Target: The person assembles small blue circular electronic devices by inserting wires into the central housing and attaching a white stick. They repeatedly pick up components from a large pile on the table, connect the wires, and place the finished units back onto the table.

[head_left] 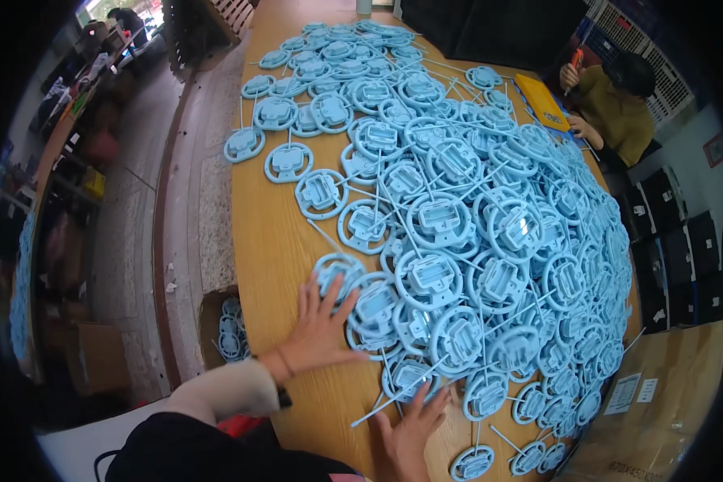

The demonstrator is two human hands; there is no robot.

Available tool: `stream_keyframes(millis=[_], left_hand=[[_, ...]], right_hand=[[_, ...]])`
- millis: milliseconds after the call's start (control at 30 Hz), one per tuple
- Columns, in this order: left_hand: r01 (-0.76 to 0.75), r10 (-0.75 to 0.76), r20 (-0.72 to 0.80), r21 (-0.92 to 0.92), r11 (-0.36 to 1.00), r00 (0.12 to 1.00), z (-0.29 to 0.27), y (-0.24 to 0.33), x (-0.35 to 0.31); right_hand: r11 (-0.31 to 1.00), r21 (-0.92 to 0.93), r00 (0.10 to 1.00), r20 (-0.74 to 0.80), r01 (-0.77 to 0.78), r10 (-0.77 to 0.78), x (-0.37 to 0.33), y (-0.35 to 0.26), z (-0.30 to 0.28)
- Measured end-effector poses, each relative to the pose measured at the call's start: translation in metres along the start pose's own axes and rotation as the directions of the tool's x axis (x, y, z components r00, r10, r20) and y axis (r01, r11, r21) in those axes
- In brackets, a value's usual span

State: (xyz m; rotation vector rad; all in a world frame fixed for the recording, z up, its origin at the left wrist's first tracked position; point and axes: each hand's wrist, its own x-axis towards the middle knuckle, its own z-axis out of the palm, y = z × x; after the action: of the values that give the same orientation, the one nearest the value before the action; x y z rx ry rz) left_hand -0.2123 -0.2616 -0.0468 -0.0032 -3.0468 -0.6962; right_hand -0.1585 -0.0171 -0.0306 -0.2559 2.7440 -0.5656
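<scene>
A big heap of light-blue plastic ring-shaped parts (438, 221), each with a boxy centre and many with a thin rod, covers much of the wooden table (273, 265). At its near left edge my left hand (317, 333) is spread open, its fingertips at a blue ring (337, 271) that looks slightly blurred. Another ring (374, 304) lies just right of those fingers. Lower down, my right hand (414, 434) is also open, fingers apart, beside a blue ring with a rod (410, 377). Neither hand has anything gripped in it.
Across the table at the far right sits another person (631, 112) next to a yellow tray (542, 103). A cardboard box (651, 402) stands at the near right. Below the table's left edge, an open box (217, 325) holds more blue parts. Black bins (675, 249) are stacked at right.
</scene>
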Motion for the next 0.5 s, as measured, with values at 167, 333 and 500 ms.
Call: stream_keyframes(millis=[167, 333, 500], left_hand=[[-0.268, 0.268, 0.002, 0.030, 0.963, 0.963, 0.013, -0.014, 0.087], [-0.420, 0.397, 0.215, 0.072, 0.905, 0.892, -0.010, -0.027, 0.141], [-0.212, 0.373, 0.356, -0.416, 0.884, 0.857, -0.129, -0.069, 0.152]], right_hand=[[0.987, -0.156, 0.970, -0.232, 0.038, -0.074, 0.052, 0.020, 0.028], [0.987, -0.152, 0.975, -0.221, -0.057, 0.022, 0.088, 0.016, 0.019], [0.982, -0.187, 0.962, -0.269, -0.004, -0.047, 0.085, 0.023, 0.009]])
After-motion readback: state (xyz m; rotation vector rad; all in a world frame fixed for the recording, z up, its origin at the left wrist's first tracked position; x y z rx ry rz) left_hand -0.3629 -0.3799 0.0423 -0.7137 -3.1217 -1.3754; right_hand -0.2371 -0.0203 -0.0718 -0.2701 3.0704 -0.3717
